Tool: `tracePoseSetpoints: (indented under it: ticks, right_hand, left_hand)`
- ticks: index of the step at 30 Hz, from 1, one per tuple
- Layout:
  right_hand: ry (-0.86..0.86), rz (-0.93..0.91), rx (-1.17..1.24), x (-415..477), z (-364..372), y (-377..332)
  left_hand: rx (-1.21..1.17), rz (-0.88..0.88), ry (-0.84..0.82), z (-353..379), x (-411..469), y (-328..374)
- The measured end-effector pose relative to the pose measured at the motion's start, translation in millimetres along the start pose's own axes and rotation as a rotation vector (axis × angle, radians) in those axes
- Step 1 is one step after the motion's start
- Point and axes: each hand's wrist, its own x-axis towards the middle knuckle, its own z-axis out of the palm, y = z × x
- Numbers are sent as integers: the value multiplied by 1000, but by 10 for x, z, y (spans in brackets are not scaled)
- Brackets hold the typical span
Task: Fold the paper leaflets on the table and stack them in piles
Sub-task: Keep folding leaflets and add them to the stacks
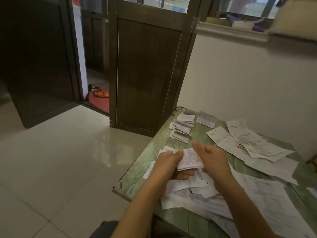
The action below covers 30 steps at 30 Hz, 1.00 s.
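Your left hand (169, 162) has the folded leaflet (190, 159) pinched: thumb on top, fingers curled under it. It's held just above the near-left part of the green table (201, 133), not lying on it. Your right hand (212, 158) is mostly open, fingers loosely extended and pointing up-left, palm facing the leaflet, its lower edge against the leaflet's right side. Can't tell whether any right finger is actually under the paper. Directly below both hands: a loose heap of unfolded sheets (188, 184), overlapping, running off toward the near-right edge. Far end of the table, left side: a pile of folded leaflets (182, 127), untidy, edges fanned out. Just beside it to the right, a smaller folded stack (205, 119), apart from the first pile. Right of those, more flat open leaflets (248, 145) spread across each other, with something small and orange-red poking out among them, too blurred to identify. The table sits against a pale wall (240, 83). Left of it, a dark brown door panel (147, 74) stands on the glossy tiled floor (60, 152). Through the doorway gap: orange sandals (101, 93) on a red mat (101, 103).
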Motion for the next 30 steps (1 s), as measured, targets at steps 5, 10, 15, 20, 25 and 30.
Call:
tracePoseSetpoints:
  ticks: [5,10,15,20,25,30]
  right_hand:
    - [-50,-135,-587,213,71,217]
    - [41,-293,-462,348,369,341]
    - [47,-301,-746,445,509,577]
    - [244,-459,-851,451,638,717]
    - [285,-501,-891,509,650,809]
    - [355,-453,-905,481,699,790]
  left_hand:
    - [6,-207,83,-92,152,-59]
    - [4,-224,175,-19,281,-193]
    - [313,-142,231,1,327,-241]
    - [1331,396,611,56,378,-351]
    - [1436,399,236,61,404,-705]
    - [1586,365,202,-99,253,-959]
